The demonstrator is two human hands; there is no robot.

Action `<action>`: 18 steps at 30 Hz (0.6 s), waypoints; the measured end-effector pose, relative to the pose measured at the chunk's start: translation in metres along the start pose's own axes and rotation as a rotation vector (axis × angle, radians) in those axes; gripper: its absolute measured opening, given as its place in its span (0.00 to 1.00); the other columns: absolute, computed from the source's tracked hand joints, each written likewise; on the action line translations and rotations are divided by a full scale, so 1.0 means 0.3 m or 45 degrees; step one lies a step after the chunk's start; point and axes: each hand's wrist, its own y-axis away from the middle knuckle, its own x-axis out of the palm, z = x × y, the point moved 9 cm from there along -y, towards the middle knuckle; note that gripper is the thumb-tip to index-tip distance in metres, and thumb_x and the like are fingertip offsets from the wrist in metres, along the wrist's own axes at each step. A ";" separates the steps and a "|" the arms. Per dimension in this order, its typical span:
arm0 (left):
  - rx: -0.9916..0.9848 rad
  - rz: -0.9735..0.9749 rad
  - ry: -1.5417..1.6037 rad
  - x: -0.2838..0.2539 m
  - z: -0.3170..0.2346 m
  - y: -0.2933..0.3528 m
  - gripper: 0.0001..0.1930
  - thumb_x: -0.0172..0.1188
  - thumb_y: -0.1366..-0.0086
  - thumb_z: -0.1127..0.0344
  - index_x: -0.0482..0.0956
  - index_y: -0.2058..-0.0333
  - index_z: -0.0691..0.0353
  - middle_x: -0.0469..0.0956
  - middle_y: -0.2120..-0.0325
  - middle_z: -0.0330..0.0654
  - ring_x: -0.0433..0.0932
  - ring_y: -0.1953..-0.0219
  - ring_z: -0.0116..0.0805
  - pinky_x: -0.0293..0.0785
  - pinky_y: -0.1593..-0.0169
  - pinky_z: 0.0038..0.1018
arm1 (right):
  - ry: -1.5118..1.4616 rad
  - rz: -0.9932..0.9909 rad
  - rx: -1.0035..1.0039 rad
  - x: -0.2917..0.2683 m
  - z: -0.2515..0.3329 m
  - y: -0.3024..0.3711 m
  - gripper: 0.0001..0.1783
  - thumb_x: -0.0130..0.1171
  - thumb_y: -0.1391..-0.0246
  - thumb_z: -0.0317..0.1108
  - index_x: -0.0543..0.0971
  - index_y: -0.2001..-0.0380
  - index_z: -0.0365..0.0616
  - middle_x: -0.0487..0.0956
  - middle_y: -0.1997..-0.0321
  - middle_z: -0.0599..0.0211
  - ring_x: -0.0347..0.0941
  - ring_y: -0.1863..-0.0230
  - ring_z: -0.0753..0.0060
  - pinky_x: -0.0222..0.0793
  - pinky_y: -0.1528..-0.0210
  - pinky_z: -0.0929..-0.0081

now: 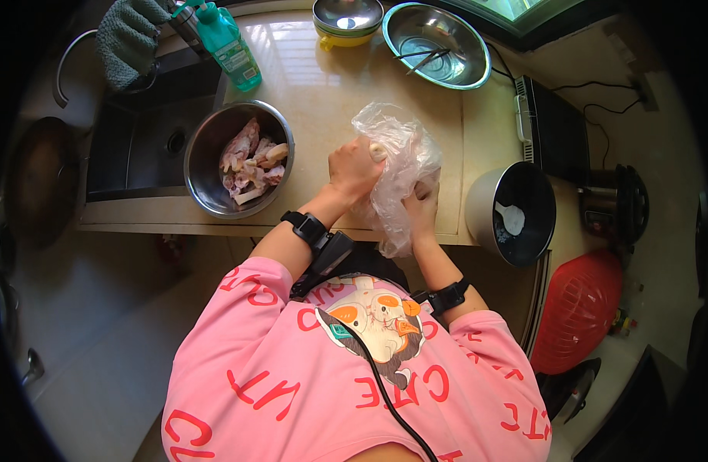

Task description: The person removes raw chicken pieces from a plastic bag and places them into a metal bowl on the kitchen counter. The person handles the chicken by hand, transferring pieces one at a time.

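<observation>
A crumpled clear plastic bag point(404, 150) is between my hands, over the counter's front part. My left hand point(355, 168) is closed on the bag's left side, and something small and pale point(377, 151) shows at its fingertips. From below, my right hand point(422, 208) grips the bag's lower right side, its fingers partly covered by the plastic. What lies inside the bag I cannot make out. To the left of my hands stands a steel bowl point(196, 173) with several pieces of raw meat on the bone point(252, 160).
A dark sink point(131, 154) lies at the left, beside a green pump bottle point(229, 50). Stacked bowls point(346, 19) and a wide steel basin point(477, 65) stand at the back. On the right, a tilted pot point(485, 204) holds a white rice paddle point(512, 219); below is a red bag point(577, 308).
</observation>
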 end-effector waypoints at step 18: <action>-0.530 0.163 0.487 0.169 0.241 -0.002 0.23 0.58 0.44 0.46 0.82 0.65 0.62 0.80 0.67 0.58 0.79 0.61 0.58 0.74 0.58 0.43 | -0.449 0.456 0.350 0.140 -0.047 0.007 0.21 0.63 0.46 0.35 0.75 0.50 0.40 0.77 0.53 0.69 0.73 0.52 0.74 0.69 0.51 0.75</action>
